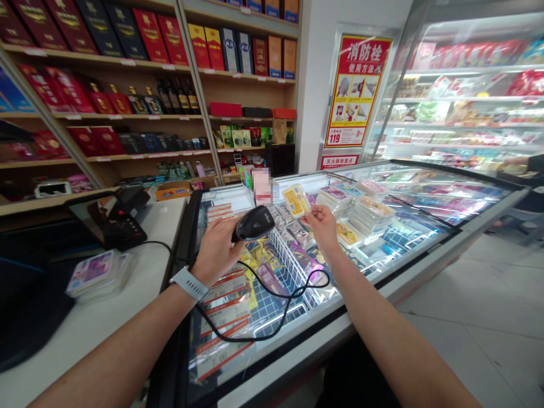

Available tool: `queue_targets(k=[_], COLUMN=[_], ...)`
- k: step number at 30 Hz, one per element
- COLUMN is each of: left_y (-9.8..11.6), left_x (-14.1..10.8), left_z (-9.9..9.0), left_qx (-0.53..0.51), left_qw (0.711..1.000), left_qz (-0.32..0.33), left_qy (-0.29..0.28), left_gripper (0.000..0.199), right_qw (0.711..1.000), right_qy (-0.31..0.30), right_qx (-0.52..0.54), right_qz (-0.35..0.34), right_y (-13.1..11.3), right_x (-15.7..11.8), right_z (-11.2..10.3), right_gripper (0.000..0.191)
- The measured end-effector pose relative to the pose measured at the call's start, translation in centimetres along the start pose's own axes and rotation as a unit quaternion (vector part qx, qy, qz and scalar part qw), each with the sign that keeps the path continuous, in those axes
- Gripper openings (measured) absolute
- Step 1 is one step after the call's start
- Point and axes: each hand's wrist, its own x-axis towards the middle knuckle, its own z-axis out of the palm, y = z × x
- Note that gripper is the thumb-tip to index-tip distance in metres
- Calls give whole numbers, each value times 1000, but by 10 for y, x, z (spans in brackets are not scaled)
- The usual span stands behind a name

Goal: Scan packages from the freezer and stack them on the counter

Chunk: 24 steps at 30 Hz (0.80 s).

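Observation:
My left hand (220, 247), with a pale watch strap at the wrist, is wrapped round a black barcode scanner (255, 223). The scanner's head points right, and its black cord (272, 339) loops over the freezer's glass top. In my right hand (322, 225) a flat clear pack with a yellow label (296, 201) is pinched at its lower right corner. The pack is held up a little to the right of the scanner, apart from it. Stacks of similar flat packs (370, 214) lie on the glass just beyond my right hand.
Below me is a chest freezer (374, 292) with wrapped goods in wire baskets under the glass. Price tags (225, 354) line its left side. More flat packs (96, 273) sit on the white counter at left, near a black screen device (106, 215). Shelves of boxes stand behind.

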Motion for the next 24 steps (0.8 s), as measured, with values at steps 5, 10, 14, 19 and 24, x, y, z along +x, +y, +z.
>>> queue_targets(k=[5,10,14,19,24], left_y=[1,3,1,0,4], left_x=[0,1,0,0,3], left_z=[0,-1,0,1,-3], left_qx=[0,3,4,6,16], left_qw=[1000,1000,1000,1000,1000], left_qz=[-5,2,8,6,-2], left_qy=[-9,-6,-4,-5,-5], left_gripper=[46,44,43,42,35], right_qw=[1000,1000,1000,1000,1000], right_qy=[0,-3,-4,-5,-3], right_qx=[2,4,3,5,10], right_qz=[-1,-1,1,4,11], right_y=[0,0,-1,-1,-2], right_x=[0,0,0,-1,-1], right_z=[0,0,-1,-1,-1], right_gripper=[40,40,39,39,38])
